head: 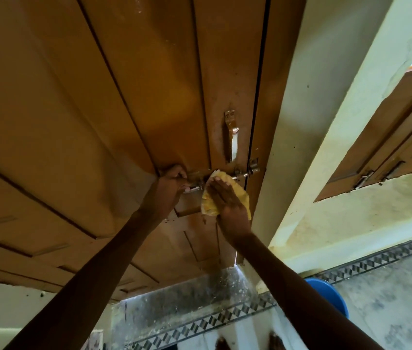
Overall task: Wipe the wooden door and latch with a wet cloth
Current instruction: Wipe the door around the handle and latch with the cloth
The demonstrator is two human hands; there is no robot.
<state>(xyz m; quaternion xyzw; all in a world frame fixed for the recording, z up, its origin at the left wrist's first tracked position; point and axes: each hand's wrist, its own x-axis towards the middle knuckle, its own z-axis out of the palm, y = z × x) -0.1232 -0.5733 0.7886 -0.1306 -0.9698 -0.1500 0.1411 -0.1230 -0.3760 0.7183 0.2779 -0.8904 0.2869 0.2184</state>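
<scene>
A brown wooden door [124,97] fills the upper left of the head view. Its metal latch bolt [244,175] runs across to the frame, below a vertical metal handle [232,137]. My left hand [172,183] is closed around the latch's left end. My right hand [227,200] presses a yellow cloth [242,195] flat against the latch and door, fingers spread over the cloth. The middle of the latch is hidden under the cloth.
A pale green wall pillar [313,122] stands right of the door. A brown window shutter [389,137] with its own latches is at the far right. A blue bucket [331,296] sits on the patterned floor by my right forearm.
</scene>
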